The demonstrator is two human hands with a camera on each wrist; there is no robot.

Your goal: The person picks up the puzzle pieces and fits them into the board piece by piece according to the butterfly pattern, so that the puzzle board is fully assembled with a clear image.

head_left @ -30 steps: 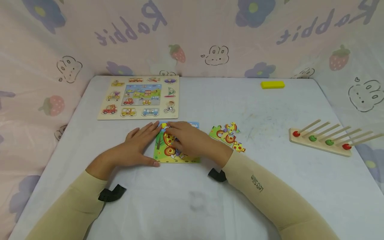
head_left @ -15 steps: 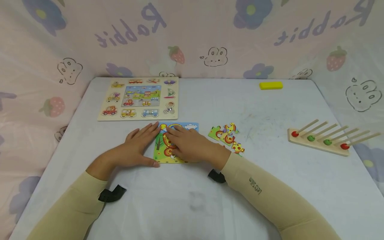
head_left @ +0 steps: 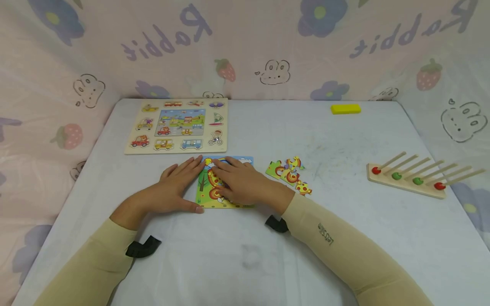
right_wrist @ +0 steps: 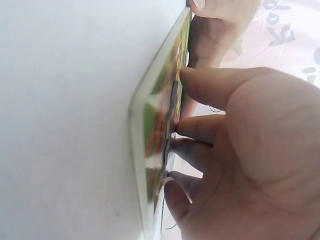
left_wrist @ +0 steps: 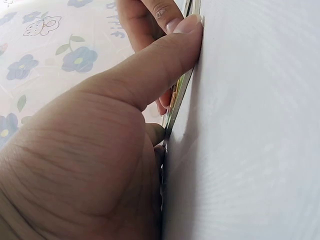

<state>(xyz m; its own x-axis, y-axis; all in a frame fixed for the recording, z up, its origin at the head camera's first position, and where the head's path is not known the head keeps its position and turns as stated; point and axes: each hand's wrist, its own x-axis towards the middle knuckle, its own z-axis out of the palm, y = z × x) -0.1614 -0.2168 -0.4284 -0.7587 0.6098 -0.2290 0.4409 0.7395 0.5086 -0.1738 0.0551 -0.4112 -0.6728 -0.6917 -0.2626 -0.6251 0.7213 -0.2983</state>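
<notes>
A small jigsaw puzzle board (head_left: 209, 203), with a tree, a sun and a rainbow on it, lies flat on the white table. My left hand (head_left: 168, 192) rests at its left side, fingers extended and thumb at the near left corner. Over the board's middle and right is my right hand (head_left: 245, 182), hiding much of the picture. The right wrist view shows that hand's fingertips (right_wrist: 192, 125) touching the puzzle's surface, thumb and fingers spread. Several loose jigsaw pieces (head_left: 285, 172) lie just right of the board, partly overlapping.
A wooden vehicle peg puzzle (head_left: 176, 148) lies behind at the left. At the right stands a wooden peg rack (head_left: 409, 182) with red and green beads. A yellow block (head_left: 346, 109) sits near the back edge, before a printed curtain (head_left: 245, 42).
My right hand has shifted slightly and its fingers have flattened onto the puzzle. The left hand stays in place. The head view has tilted a little.
</notes>
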